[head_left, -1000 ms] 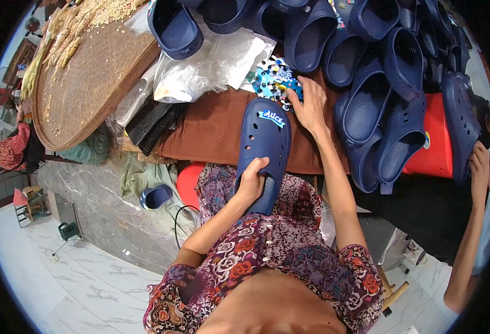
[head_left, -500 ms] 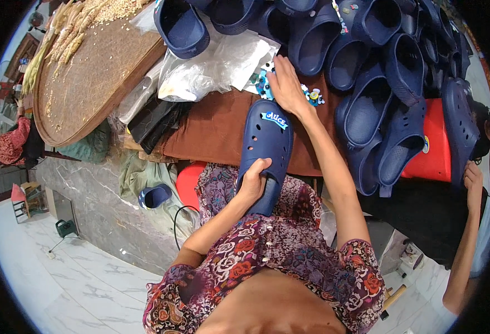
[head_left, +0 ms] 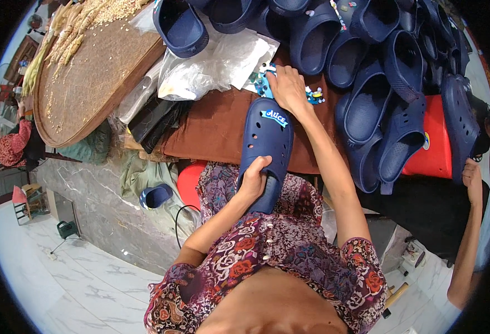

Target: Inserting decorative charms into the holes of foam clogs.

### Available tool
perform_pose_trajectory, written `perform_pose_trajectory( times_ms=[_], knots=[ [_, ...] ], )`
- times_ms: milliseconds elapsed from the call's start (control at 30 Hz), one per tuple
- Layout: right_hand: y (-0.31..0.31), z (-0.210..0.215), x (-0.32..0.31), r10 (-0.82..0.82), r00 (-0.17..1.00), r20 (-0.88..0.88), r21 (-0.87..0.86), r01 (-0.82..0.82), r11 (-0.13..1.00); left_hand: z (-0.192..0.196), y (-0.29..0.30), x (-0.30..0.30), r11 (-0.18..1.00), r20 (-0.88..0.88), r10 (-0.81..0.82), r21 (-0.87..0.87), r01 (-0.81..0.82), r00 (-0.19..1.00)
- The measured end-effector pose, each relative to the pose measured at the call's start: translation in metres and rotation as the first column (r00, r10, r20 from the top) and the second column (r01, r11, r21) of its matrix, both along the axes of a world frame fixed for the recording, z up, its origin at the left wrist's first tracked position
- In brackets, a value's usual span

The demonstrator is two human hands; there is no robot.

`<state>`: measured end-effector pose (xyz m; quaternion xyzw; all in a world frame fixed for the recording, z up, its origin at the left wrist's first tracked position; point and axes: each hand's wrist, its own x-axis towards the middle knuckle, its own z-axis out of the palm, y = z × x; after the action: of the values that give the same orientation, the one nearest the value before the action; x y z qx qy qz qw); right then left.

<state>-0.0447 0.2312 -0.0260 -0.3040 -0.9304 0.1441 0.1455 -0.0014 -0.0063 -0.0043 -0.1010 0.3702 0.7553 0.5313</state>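
My left hand (head_left: 254, 179) grips a dark blue clog (head_left: 266, 142) by its opening, thumb on top, with the toe pointing away from me over the table edge. A light blue name charm (head_left: 274, 118) sits near the clog's toe. Just beyond the toe, my right hand (head_left: 288, 89) reaches into a small pile of colourful shoe charms (head_left: 262, 83). Its fingers are curled down among them, and whatever they pinch is hidden beneath the hand. More charms (head_left: 315, 96) lie to the right of this hand.
Many blue clogs (head_left: 362, 106) are heaped at the back and right. A crumpled plastic bag (head_left: 214, 69) and a round tray with grains (head_left: 100, 78) lie to the left on brown cloth (head_left: 217, 133). Another person's hand (head_left: 472, 177) is at a clog (head_left: 460, 131) beside a red box (head_left: 431, 139).
My right hand has drawn slightly back toward me, and its fingers, stretched out before, are now curled into the charms. The left hand and clog stay nearly where they were.
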Motion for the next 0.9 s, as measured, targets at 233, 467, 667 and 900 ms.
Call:
perform_pose_trajectory(
  times_ms=[233, 467, 667, 900],
  knots=[
    [0.021, -0.003, 0.053, -0.075, 0.935, -0.347, -0.179, 0.012, 0.984, -0.008, -0.001, -0.002, 1.000, 0.014, -0.016, 0.022, 0.016, 1.000],
    [0.026, 0.004, 0.078, -0.185, 0.927, -0.326, -0.245, 0.106, 0.964, 0.011, 0.003, -0.003, 1.000, 0.058, 0.021, -0.002, -0.021, 0.998],
    [0.030, 0.001, 0.060, -0.029, 0.954, -0.298, -0.117, -0.007, 0.993, -0.001, 0.001, -0.001, 0.999, 0.105, 0.038, 0.020, -0.041, 0.994],
    [0.034, 0.009, 0.049, 0.042, 0.995, -0.096, -0.094, -0.051, 0.994, 0.006, 0.001, 0.001, 0.999, 0.109, 0.025, 0.044, -0.030, 0.994]
  ],
)
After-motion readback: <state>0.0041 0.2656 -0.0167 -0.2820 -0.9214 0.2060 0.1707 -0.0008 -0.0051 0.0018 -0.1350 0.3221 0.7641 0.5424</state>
